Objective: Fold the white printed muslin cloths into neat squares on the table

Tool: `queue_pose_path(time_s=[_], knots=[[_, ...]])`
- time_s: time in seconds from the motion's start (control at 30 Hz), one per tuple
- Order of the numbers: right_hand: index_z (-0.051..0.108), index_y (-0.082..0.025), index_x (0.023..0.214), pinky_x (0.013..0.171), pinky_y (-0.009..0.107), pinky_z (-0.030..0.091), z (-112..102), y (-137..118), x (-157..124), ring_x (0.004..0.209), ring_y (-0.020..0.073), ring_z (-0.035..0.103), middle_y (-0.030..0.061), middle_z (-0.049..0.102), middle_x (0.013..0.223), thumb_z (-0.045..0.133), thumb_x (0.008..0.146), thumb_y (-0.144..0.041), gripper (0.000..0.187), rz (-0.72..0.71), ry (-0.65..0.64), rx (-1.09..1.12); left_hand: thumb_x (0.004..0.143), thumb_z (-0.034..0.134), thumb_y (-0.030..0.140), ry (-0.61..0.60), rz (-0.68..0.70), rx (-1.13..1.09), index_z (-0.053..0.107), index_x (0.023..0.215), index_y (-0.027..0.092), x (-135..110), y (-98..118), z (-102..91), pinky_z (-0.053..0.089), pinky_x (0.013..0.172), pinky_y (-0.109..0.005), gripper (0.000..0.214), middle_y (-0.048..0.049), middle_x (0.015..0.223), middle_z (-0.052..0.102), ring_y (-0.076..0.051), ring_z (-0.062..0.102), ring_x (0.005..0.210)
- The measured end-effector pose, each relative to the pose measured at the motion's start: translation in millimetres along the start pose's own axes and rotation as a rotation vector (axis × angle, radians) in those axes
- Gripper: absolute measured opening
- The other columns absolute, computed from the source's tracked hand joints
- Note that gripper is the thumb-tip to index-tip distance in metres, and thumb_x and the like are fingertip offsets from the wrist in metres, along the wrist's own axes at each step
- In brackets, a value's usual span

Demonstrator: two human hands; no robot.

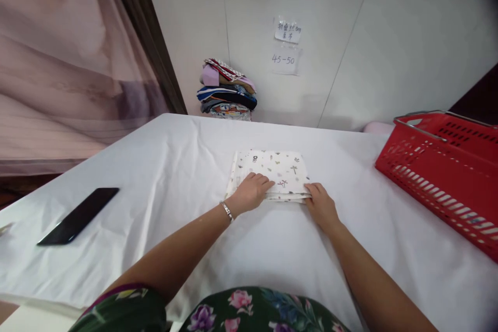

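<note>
Our right hand (322, 208) pinches the lower-right corner of the printed cloth (283, 167), mid-frame on the worktop (190, 166). Left hand (251, 193) lies over its lower left, fingers together; can't tell if gripping. Cloth extends up-frame, long axis left-right; neither hand nearer.

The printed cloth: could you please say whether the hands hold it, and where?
The right hand appears to pinch the cloth at its near right corner; the left hand rests on its near left part, grip unclear.

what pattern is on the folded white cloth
The folded white cloth has small, scattered, multicoloured motifs; head view.
</note>
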State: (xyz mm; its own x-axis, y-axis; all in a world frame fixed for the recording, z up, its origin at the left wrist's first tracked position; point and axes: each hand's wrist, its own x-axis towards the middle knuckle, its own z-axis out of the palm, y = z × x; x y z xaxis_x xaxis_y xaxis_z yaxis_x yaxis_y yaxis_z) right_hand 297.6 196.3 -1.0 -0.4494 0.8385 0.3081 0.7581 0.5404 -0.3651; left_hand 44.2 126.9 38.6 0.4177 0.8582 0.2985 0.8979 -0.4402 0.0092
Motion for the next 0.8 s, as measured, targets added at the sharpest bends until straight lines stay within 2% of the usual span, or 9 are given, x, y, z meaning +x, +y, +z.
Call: queue_pose_path(time_s=[0.13, 0.33, 0.5, 0.67, 0.8], knots=[[0.049, -0.022, 0.116, 0.077, 0.030, 0.045, 0.8, -1.2, 1.2, 0.101, 0.0199, 0.051, 0.0062, 0.051, 0.115, 0.042, 0.079, -0.012, 0.039, -0.004, 0.014, 0.012, 0.083, 0.037, 0.004, 0.009, 0.106, 0.066, 0.045, 0.121, 0.021, 21.2, 13.3, 5.3, 0.036, 0.079, -0.034, 0.042, -0.0066, 0.096, 0.059, -0.018, 0.053, 0.089], [0.048, -0.023, 0.118, 0.076, 0.029, 0.045, 1.0, -1.2, 0.6, 0.101, 0.0197, 0.051, 0.0060, 0.051, 0.114, 0.043, 0.079, -0.012, 0.040, -0.004, 0.023, 0.005, 0.084, 0.041, 0.006, 0.019, 0.085, 0.138, 0.052, 0.090, 0.019, 56.1, 33.6, 17.3, 0.036, 0.068, -0.032, 0.018, -0.0054, 0.086, 0.055, -0.019, 0.051, 0.080], [0.047, -0.022, 0.119, 0.074, 0.027, 0.044, 0.1, -2.3, 0.7, 0.100, 0.0190, 0.051, 0.0063, 0.052, 0.113, 0.044, 0.077, -0.008, 0.044, -0.018, 0.008, -0.016, 0.083, 0.042, 0.006, 0.096, 0.045, 0.097, 0.052, 0.087, 0.019, 46.7, 41.8, 24.7, 0.036, 0.064, -0.031, 0.017, -0.0043, 0.085, 0.055, -0.018, 0.049, 0.078], [0.047, -0.023, 0.118, 0.070, 0.026, 0.043, -0.8, -6.1, 1.1, 0.097, 0.0180, 0.051, 0.0058, 0.052, 0.114, 0.045, 0.078, -0.009, 0.042, 0.006, -0.004, -0.066, 0.083, 0.042, 0.005, 0.067, 0.030, 0.061, 0.052, 0.081, 0.018, 33.2, 41.7, 32.4, 0.037, 0.064, -0.030, 0.017, -0.0034, 0.081, 0.054, -0.017, 0.048, 0.074], [0.050, -0.022, 0.114, 0.074, 0.028, 0.043, -1.4, -7.8, -0.2, 0.099, 0.0199, 0.049, 0.0069, 0.053, 0.111, 0.047, 0.077, -0.008, 0.040, -0.017, 0.054, -0.112, 0.086, 0.041, 0.009, 0.082, 0.026, 0.018, 0.053, 0.083, 0.018, 33.1, 42.2, 33.3, 0.037, 0.068, -0.030, 0.016, -0.0038, 0.082, 0.054, -0.017, 0.047, 0.076]])
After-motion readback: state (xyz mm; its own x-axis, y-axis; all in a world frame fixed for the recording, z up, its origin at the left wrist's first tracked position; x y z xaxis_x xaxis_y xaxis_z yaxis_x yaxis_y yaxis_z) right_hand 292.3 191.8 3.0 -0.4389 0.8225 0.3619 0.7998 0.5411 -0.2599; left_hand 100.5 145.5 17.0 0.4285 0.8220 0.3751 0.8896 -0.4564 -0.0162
